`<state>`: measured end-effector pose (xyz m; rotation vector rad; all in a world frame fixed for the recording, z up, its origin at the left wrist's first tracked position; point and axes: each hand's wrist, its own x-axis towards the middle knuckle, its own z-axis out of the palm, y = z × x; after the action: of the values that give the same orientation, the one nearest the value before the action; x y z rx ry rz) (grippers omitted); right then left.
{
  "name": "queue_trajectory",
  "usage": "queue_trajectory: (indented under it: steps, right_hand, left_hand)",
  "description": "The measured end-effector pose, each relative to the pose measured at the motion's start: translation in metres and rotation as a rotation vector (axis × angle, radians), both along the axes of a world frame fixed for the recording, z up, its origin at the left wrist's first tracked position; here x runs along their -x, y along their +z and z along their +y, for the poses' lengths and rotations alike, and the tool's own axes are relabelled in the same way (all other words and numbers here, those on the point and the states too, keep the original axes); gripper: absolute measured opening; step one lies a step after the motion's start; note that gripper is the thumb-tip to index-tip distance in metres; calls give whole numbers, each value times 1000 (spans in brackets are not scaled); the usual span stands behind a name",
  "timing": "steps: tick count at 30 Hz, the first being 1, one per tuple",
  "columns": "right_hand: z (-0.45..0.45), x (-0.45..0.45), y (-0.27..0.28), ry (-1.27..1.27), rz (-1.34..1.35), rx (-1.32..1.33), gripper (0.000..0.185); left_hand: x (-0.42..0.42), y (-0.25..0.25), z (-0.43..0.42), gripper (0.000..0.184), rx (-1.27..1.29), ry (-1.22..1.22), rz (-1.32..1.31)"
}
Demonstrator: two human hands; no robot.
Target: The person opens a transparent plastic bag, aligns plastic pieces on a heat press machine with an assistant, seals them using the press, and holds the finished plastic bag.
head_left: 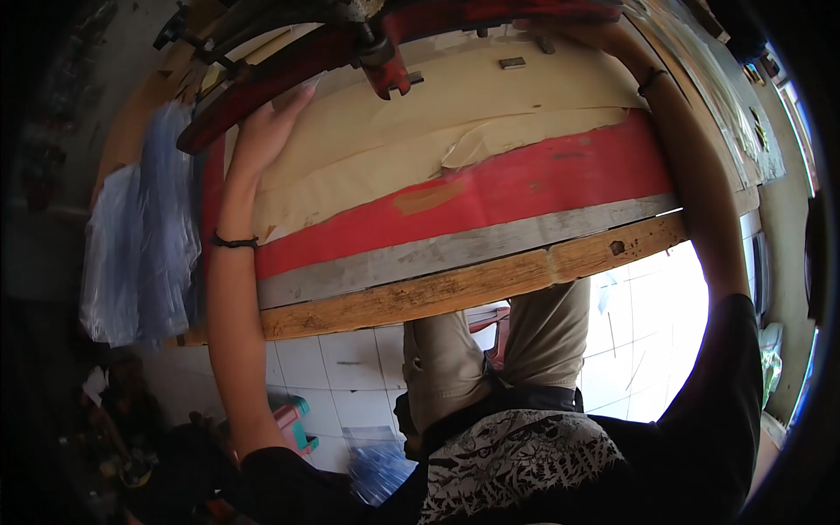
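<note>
A red machine bar with a metal clamp piece spans the top of the view, above a worktable covered in tan paper and a red sheet. My left hand is by the left part of the bar, its thumb beside a thin clear edge; the bar hides most of the fingers. At the upper right, my right hand reaches over the paper beneath the bar's right end, its fingers mostly dark and hidden. What either hand holds, if anything, is not visible.
Clear plastic sheets hang over the table's left side. A wooden edge runs along the front. Small metal blocks lie near the bar. More plastic and a red-green object are on the tiled floor.
</note>
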<state>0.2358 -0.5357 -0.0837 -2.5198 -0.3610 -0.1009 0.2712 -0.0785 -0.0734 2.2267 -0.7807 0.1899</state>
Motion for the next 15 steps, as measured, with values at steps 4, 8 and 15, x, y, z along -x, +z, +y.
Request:
queue_trajectory:
  steps: [4, 8, 15]
  right_hand:
    - [0, 1, -2, -17, 7, -34, 52]
    - [-2, 2, -3, -41, 16, -56, 52]
    - [-2, 7, -2, -57, 28, -74, 51]
  left_hand:
    - [-8, -7, 4, 47, -4, 27, 44]
    - [-21, -18, 11, 51, -65, 30, 133]
    - [-35, -31, 17, 58, -31, -62, 194]
